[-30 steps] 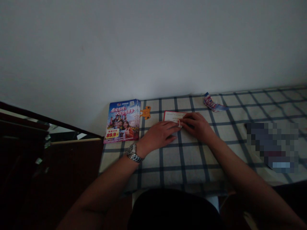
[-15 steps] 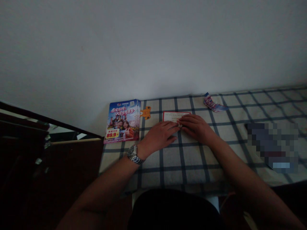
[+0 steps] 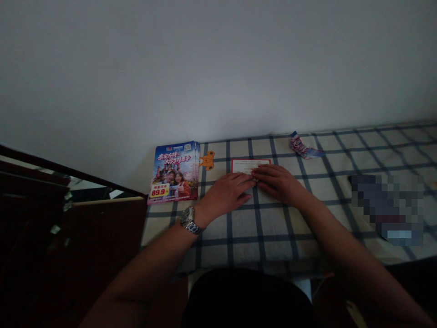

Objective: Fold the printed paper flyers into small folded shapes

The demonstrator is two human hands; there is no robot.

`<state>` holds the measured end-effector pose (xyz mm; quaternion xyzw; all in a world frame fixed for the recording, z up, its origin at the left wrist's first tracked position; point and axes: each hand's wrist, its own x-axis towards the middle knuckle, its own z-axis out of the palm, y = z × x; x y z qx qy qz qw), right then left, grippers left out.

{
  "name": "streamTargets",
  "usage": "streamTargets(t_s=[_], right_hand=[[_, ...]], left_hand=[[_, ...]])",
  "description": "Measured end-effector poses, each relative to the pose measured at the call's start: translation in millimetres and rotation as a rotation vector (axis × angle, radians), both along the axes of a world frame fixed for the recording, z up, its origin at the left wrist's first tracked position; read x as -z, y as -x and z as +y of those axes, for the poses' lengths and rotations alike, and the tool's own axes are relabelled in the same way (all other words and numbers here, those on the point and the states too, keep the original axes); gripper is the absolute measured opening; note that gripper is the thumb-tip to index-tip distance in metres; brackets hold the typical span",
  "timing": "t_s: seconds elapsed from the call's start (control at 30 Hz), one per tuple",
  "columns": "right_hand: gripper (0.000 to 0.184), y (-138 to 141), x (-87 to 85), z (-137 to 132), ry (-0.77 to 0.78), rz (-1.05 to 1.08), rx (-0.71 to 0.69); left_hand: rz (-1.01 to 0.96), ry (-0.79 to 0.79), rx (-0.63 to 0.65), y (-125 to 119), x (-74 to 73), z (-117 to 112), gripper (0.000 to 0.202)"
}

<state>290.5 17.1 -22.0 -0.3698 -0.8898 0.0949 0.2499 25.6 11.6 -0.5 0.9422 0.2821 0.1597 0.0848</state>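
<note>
A small sheet of paper (image 3: 243,166), white with a red border and printed lines, lies on the checked cloth, its near part covered by my fingers. My left hand (image 3: 231,195), a metal watch (image 3: 190,221) on its wrist, rests palm down with fingers stretched over the paper's near edge. From the other side my right hand (image 3: 277,183) lays its stretched fingers on the paper. Our fingertips meet at the middle; whether they pinch a fold there is too small to tell. To the left sits a stack of colourful flyers (image 3: 175,175), marked 89.9.
An orange bear print (image 3: 206,160) shows beside the flyers. A crumpled piece of printed paper (image 3: 303,146) lies at the back right. At the right is a blurred dark object (image 3: 385,209). A wall (image 3: 218,68) rises behind the checked cloth (image 3: 246,241).
The fingertips of my right hand have slid slightly left along the paper, toward my left fingers. My left hand stays nearly where it was.
</note>
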Motion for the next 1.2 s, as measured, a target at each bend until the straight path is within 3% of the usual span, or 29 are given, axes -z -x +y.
streamTargets(t_s=[0.27,0.5,1.2], right_hand=[[0.039,-0.4,1.2,0.7,0.003,-0.018,0.0],[0.035,0.8,0.7,0.4,-0.048,-0.021,-0.008],[0.038,-1.2,4.3,0.6,-0.057,-0.031,-0.011]], left_hand=[[0.012,-0.014,0.032,5.6,0.6,3.0,0.045],[-0.06,0.021,0.086,15.6,1.6,9.5,0.033],[-0.036,0.08,0.082,16.1,-0.9,9.1,0.034]])
